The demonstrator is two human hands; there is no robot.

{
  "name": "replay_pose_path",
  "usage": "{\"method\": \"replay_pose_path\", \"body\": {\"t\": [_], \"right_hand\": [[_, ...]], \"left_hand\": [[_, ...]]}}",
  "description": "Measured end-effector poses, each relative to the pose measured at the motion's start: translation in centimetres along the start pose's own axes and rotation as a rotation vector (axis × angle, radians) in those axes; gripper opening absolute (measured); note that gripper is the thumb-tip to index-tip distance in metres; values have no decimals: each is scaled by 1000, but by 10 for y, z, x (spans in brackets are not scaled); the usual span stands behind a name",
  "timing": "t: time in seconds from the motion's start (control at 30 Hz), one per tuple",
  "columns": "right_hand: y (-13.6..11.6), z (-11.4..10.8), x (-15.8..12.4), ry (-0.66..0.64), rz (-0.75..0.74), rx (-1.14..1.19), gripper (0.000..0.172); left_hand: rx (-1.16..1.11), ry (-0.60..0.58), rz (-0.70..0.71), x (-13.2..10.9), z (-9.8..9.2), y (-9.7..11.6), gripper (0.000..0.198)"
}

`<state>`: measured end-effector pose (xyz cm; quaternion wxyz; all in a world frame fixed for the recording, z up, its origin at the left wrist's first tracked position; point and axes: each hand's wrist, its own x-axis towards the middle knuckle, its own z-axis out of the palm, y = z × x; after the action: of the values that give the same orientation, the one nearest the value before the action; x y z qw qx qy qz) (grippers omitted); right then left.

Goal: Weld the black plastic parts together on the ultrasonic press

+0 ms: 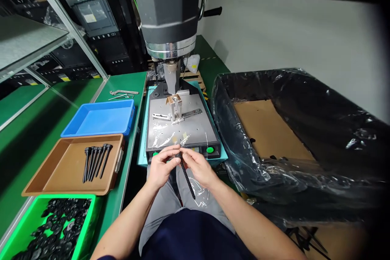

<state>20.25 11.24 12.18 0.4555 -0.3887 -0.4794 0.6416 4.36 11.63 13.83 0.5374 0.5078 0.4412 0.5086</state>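
Observation:
Just in front of the press's base, my left hand (164,165) and my right hand (196,164) meet at the upper end of a black ribbed rod (188,180). Fingers of both hands are closed around that end and hide its top. The rod's lower part slants down and right over my lap. Beyond my hands stands a machine with a grey head (169,8), a tapered metal horn (173,77) and a small metal fixture (176,107) on its plate. Green buttons, one of them the right green button (210,150), sit on the front of the base.
To the left are a blue tray (100,118), a brown tray (65,166) with several black rods (96,162), and a green bin (94,215) of small black parts (57,227). Wrenches (124,92) lie behind them. A plastic-lined box (237,138) with cardboard (271,126) stands right.

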Motion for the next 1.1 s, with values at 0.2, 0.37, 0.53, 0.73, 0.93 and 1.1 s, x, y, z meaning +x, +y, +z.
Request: {"method": "replay_pose_path", "body": {"t": [0.2,0.37,0.53,0.73,0.93,1.1], "right_hand": [[-22,-7,32,-168,15,2,36],[-43,-25,71,-43,-94,-41,36],[-55,-56,133,318,-515,-313,39],[-50,-53,176,328,-556,-575,36],[-49,-52,208,428,-454,-704,38],[-48,-55,241,394,-409,-585,33]], "left_hand": [[-61,11,24,16,1,3,25],[-68,84,8,23,-10,-2,41],[-96,160,-119,15,-21,-25,39],[-110,133,-245,-3,-18,-53,32],[-122,125,-325,-14,-21,-67,32],[-142,133,-353,-16,-25,-72,34]]}}
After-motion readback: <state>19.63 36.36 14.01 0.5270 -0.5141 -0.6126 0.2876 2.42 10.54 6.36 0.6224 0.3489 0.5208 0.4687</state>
